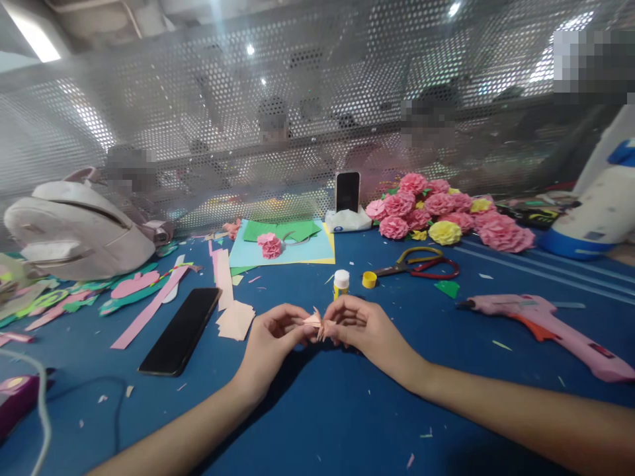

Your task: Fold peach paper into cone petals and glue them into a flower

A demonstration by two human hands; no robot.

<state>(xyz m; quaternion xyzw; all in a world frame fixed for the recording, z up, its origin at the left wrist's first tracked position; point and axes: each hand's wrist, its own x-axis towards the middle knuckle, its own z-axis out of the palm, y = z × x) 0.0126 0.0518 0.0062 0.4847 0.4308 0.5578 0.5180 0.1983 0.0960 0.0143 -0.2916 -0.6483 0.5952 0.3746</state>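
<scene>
My left hand (272,334) and my right hand (358,325) meet at the middle of the blue table (317,410), both pinching a small folded piece of pale pink paper (316,322) between their fingertips. Just behind them stands a small glue bottle (340,283) with a white top, and its yellow cap (369,279) lies beside it. A stack of pale pink paper squares (236,320) lies left of my left hand.
A black phone (181,330) lies at left. Scissors (417,263) and a pink glue gun (540,324) lie at right. Pink and yellow paper flowers (441,215) are heaped at the back, near coloured sheets (282,244), an upright phone (347,192) and a bag (74,228).
</scene>
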